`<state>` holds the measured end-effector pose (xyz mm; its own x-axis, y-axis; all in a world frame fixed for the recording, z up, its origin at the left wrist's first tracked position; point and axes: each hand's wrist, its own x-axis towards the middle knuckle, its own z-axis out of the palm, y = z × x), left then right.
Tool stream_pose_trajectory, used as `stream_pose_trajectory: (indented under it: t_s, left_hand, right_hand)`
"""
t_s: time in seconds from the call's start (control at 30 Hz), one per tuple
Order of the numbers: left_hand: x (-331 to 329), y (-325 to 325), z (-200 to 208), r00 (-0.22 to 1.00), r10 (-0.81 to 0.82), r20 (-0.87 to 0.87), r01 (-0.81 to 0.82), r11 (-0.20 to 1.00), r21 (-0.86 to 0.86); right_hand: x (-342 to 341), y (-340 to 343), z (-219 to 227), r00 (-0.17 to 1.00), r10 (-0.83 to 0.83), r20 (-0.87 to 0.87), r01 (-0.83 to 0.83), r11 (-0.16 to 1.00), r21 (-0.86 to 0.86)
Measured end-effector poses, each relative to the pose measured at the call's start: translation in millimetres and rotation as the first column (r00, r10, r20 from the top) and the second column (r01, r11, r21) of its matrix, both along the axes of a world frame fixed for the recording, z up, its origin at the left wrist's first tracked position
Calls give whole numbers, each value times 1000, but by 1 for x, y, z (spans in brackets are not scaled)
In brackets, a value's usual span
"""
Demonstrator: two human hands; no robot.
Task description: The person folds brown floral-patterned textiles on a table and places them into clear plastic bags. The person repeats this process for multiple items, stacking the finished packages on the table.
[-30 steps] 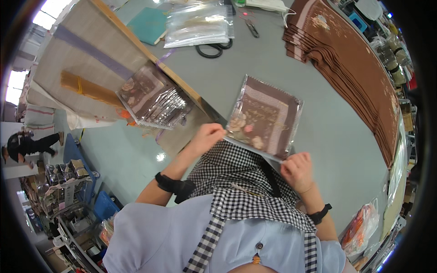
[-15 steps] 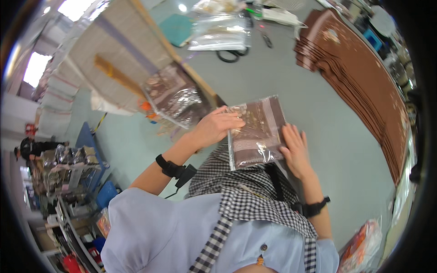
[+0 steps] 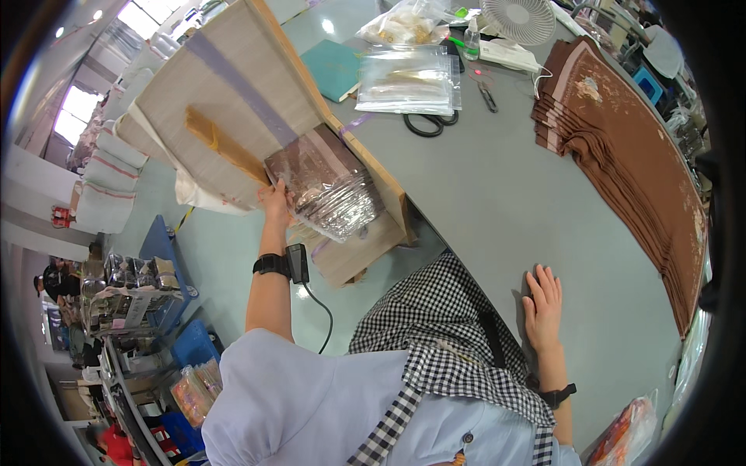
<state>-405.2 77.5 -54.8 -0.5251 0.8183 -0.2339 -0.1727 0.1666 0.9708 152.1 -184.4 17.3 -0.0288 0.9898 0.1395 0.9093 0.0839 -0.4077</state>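
My left hand [image 3: 273,200] reaches out to the left, its fingers closed at the near edge of a clear-bagged folded brown cloth [image 3: 315,159]. That packet lies on top of a stack of similar shiny bagged cloths [image 3: 342,208], on a wooden board with a raised side. Part of the grip is hidden behind the fingers. On the grey table [image 3: 482,194], my right hand [image 3: 544,307] rests palm down, fingers stretched out, holding nothing.
A fanned pile of brown patterned cloths [image 3: 622,171] runs along the table's right side. Toward the back lie clear plastic bags [image 3: 408,81], black-handled scissors [image 3: 426,124], thread snips [image 3: 487,97], a teal notebook [image 3: 330,70] and a white fan [image 3: 519,19]. A blue trolley [image 3: 167,268] stands left.
The bagged cloth that was between both hands over the table edge has gone left to the stack with my left hand. My right hand has let go and lies on the table.
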Motion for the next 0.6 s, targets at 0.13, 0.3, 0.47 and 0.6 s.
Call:
stream_pose_trajectory:
  t_s: [0.13, 0.3, 0.47, 0.6]
  left_hand:
    - [24, 0, 0, 385, 27, -923, 117, 990, 78]
    - [98, -15, 69, -196, -593, -781, 195, 757, -624]
    - [198, 27, 165, 124, -409, -904, 757, 628, -180]
    - [347, 66, 196, 78, -412, -908, 983, 182, 2]
  right_hand:
    - [-3, 1, 5, 999, -13, 41, 13, 1000, -13]
    - [-3, -1, 3, 998, -37, 54, 37, 999, -12]
    - [2, -3, 8, 1000, -24, 8, 24, 1000, 12]
    - [7, -8, 12, 998, 5, -68, -5, 1000, 2]
